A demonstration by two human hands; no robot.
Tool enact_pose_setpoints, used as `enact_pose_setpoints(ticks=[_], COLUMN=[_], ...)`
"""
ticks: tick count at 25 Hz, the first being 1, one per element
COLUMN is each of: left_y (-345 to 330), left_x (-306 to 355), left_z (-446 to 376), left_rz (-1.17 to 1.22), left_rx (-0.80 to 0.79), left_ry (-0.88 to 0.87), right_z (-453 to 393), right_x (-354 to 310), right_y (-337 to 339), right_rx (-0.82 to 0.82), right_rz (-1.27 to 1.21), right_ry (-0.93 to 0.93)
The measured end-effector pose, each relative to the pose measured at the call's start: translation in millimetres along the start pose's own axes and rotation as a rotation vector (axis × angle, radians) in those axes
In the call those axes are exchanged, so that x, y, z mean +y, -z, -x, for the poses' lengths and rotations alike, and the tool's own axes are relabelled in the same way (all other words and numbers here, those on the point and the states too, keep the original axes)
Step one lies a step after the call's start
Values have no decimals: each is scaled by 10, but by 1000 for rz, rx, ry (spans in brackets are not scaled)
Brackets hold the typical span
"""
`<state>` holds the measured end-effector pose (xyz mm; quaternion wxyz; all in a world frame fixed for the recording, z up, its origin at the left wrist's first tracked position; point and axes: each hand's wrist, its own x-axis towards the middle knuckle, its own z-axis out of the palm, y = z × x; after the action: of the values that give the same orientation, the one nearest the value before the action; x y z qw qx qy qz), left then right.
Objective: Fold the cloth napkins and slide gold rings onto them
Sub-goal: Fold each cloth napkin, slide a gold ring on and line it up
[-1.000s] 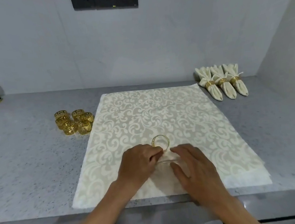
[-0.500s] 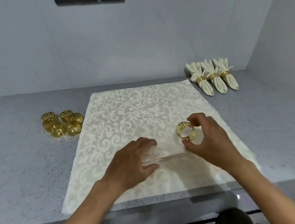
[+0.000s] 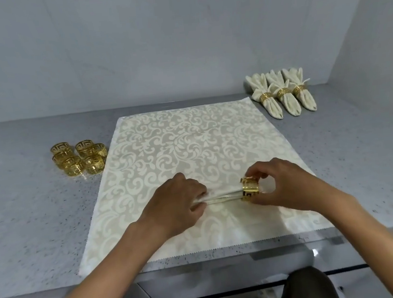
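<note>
Three ringed napkins point(image 3: 282, 95) lay finished beyond the right hand point(image 3: 282, 184), which pinched a gold ring point(image 3: 250, 188) around cloth the left hand point(image 3: 176, 200) had gathered from the flat napkin point(image 3: 190, 144); six spare rings point(image 3: 79, 157) waited beyond the left.

Left hand point(image 3: 175, 201) and right hand point(image 3: 281, 185) both forward, fingers curled in pinches.

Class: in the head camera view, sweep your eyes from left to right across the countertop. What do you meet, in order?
Cluster of loose gold rings → left hand pinching the gathered napkin → gold ring gripped by the right hand → three finished ringed napkins.
</note>
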<state>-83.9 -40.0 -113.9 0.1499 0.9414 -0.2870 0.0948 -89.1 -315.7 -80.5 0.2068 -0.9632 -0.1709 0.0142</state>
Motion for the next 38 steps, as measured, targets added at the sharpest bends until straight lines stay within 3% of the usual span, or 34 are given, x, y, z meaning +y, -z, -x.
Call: enact_pose_setpoints(ticks=[6,13,17,20,26,31,38], left_y=[22,48,229,375,424,584,342], left_x=[9,69,169,97,-102,-143,248], left_z=[-15,-160,-307,-365,-331,-298,-489], left_rz=[-114,-415,-345,-207,-231,-132,-276], left_rx=[15,-13,-108,-250,-190,-345,-264], left_ry=[-42,-82,-93,-55,-179,-95,-130], right_z=[-247,-252,-356,-286,-104,-55,-59], right_x=[-284,-134,-166,-96,3,-13,-71], right_y=[-176,-193,-250,-312,-486,-630,-693], right_rx=[16,-49,-113,-48,247,310,379], right_rz=[-79,-259,-363,-201,62,150,293], right_ry=[101,105,157,140,315,297,326])
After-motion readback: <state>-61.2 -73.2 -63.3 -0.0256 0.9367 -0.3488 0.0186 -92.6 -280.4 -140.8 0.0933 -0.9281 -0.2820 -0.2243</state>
